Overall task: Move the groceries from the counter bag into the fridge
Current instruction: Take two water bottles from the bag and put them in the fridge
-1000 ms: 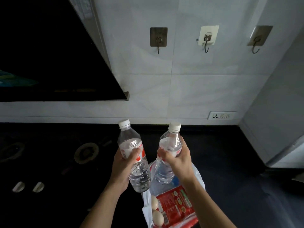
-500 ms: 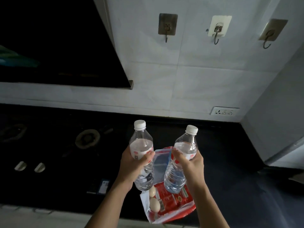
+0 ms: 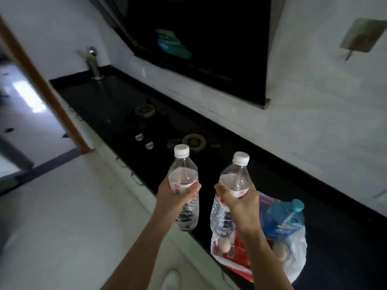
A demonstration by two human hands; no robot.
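Status, my est: early

Nearest: bag (image 3: 297, 268) sits on counter (image 3: 335, 237) at front edge, bottom right. Not emptied: eggs (image 3: 225, 245), red pack (image 3: 236, 264), blue bottle (image 3: 282, 220) w/ teal cap lying on top

Just in front/above: L hand (image 3: 178, 197) wrapped round L bottle (image 3: 184, 170) at the label, thumb across the front. R hand (image 3: 238, 203) same on R bottle (image 3: 234, 176), fingers curled round label band. Both bottles clear of bag, roughly upright, side by side, not touching. L one is over the counter edge, R one partly over the bag

So 2 items out and in hand, 0 seen stowed. Fridge not in view, can't tell what's in it. Left: carry + stow these 2, then rest of bag, prob. 1+ more trips

Bottles: clear plastic, white caps on, white/red labels, ribbed lower half, look full. One-hand grip looks secure

Further: hob (image 3: 193, 141) in black top, tap (image 3: 93, 65) at far end, door frame (image 3: 41, 91) left. Far stuff blurred
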